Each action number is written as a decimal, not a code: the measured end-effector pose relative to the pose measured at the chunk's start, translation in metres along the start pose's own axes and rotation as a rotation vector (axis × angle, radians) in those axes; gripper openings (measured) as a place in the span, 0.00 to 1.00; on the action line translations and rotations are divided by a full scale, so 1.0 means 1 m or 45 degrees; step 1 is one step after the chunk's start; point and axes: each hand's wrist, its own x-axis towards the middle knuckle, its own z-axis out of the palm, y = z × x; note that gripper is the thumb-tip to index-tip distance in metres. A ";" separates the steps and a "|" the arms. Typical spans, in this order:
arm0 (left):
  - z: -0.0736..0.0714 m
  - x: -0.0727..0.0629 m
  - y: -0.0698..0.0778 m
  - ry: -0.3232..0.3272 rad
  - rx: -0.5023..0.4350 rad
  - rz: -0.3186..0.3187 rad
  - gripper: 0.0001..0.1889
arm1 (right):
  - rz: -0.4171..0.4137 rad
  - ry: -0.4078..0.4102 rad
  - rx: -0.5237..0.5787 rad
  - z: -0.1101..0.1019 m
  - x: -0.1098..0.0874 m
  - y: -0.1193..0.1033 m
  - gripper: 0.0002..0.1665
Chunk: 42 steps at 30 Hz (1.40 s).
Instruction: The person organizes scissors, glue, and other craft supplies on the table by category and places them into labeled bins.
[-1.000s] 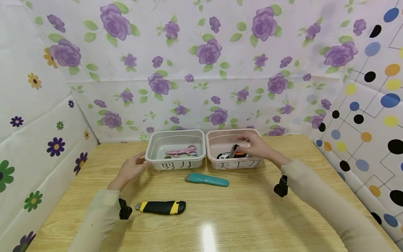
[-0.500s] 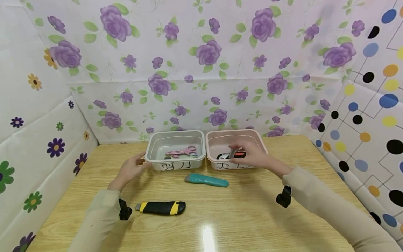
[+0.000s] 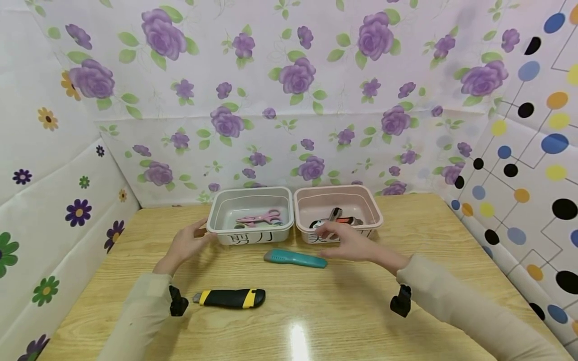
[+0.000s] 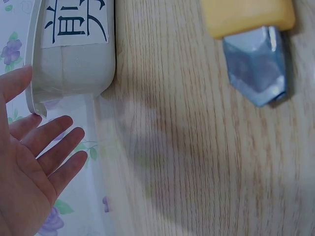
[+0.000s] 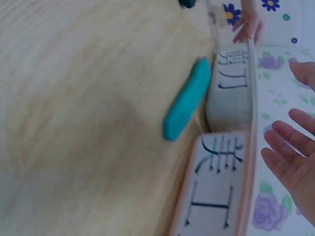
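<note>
My left hand [image 3: 184, 245] is at the left end of a grey bin [image 3: 214, 215]; in the left wrist view its thumb and index finger touch the rim, the other fingers spread. Inside that bin lie pink scissors [image 3: 266, 216]. My right hand [image 3: 347, 240] hovers over the front rim of a pink bin [image 3: 372, 208], fingers apart, holding nothing. That bin contains a grey utility knife [image 3: 335, 214], a black-and-red one [image 3: 349, 220] and a white-and-black item partly hidden by my hand. A teal utility knife [image 3: 295, 258] lies on the table before the bins.
A black-and-yellow utility knife [image 3: 231, 298] lies nearer on the wooden table [image 3: 343, 321]. Both bins bear labels with large black characters and stand side by side against a flower-patterned backdrop [image 3: 266, 145]. Patterned sheets also rise at the left and right sides.
My right hand lowered the grey utility knife into the pink bin, let it go and drew back toward the front rim. My left hand stays at the grey bin.
</note>
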 end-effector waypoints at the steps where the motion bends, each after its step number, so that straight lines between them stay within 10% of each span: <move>1: 0.000 0.000 0.000 0.000 0.004 0.000 0.37 | -0.003 -0.006 0.003 0.003 0.000 0.000 0.27; 42: 0.000 -0.002 0.001 0.020 -0.005 0.027 0.36 | 0.127 0.031 -0.002 0.079 0.016 0.045 0.31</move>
